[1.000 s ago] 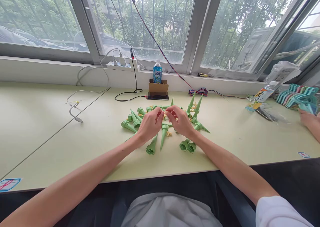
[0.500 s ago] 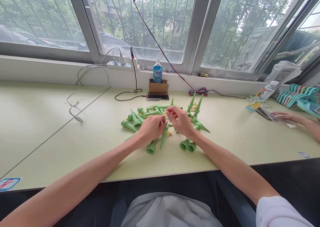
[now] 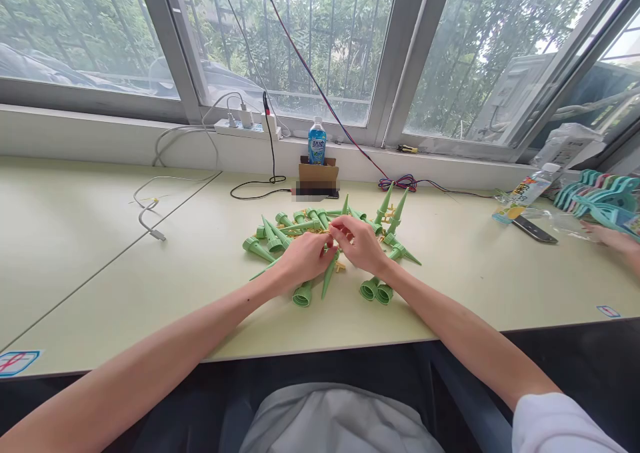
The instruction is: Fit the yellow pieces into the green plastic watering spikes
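Green plastic spike lies point-down toward the person beneath both hands, left hand and right hand pinched together on a small yellow piece above it

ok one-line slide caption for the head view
Both hands, left hand and right hand, meet over a pile of green spikes on a pale table.

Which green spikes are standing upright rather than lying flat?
The two green spikes just past the right hand, tips pointing up toward the window. The rest of the pile lies on its side on the table.
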The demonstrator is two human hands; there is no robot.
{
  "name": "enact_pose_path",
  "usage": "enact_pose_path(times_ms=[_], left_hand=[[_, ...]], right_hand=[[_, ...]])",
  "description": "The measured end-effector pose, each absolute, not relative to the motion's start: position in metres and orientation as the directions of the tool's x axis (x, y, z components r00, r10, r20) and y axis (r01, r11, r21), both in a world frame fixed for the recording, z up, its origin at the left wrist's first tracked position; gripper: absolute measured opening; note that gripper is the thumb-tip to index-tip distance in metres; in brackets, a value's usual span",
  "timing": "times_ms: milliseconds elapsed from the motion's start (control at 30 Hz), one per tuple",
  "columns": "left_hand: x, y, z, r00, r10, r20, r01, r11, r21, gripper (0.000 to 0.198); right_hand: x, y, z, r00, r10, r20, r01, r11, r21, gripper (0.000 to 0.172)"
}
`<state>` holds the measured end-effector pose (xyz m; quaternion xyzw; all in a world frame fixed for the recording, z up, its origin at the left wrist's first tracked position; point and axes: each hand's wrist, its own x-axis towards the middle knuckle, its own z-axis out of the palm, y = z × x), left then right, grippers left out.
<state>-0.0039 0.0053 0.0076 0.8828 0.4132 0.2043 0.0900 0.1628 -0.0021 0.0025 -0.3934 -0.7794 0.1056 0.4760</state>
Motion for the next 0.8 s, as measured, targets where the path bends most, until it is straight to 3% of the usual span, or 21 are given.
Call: enact_pose_path(times_ms=[800], left_hand=[[-0.004,0.006,0.0065,0.604,0.726,0.328,0.65,-0.687,0.325,0.027]], right_hand=[[0.1627,-0.0039,0.0028,-0.247,0.714,0.655,0.529,0.666,-0.526,0.017]])
